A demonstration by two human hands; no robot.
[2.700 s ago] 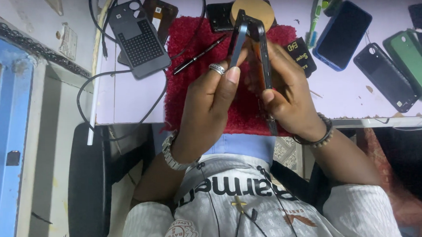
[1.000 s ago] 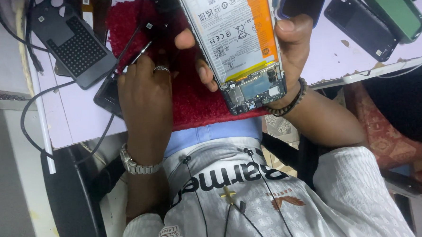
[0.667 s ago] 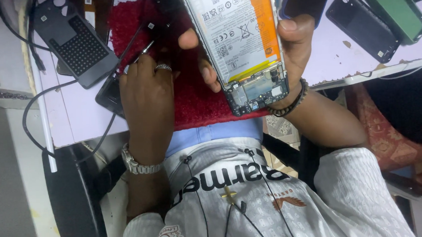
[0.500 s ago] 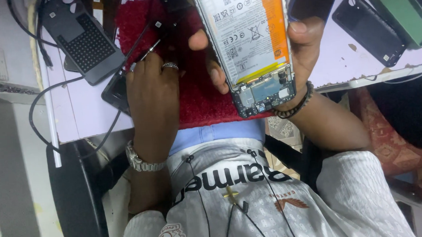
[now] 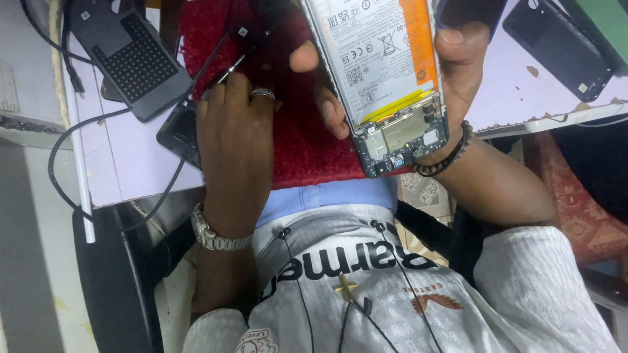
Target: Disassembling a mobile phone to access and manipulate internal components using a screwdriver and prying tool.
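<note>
The opened phone [image 5: 383,67] shows its insides: a white and orange battery [image 5: 379,46] fills most of the frame, with a circuit board [image 5: 400,134] seated at the end nearest the person. The right hand [image 5: 458,78] holds this phone up above the red mat [image 5: 298,142], fingers curled round its right edge and the thumb pressed on the left edge, wrist bent back with a dark bead bracelet [image 5: 444,157] on it. The phone's long axis runs away from the person, tilted slightly left at the far end, which leaves the picture at the top; its open back faces the camera.

The left hand [image 5: 238,141] lies palm down on the mat, fingers bent and closed round a thin metal tool [image 5: 231,63] that points away and to the right. A ring [image 5: 262,94] sits on one finger and a metal watch [image 5: 218,233] on the wrist.

On the lilac table [image 5: 137,170] lie a black perforated case [image 5: 136,57] at the left, and a black case [image 5: 559,42] and a green case [image 5: 600,19] at the right.
</note>
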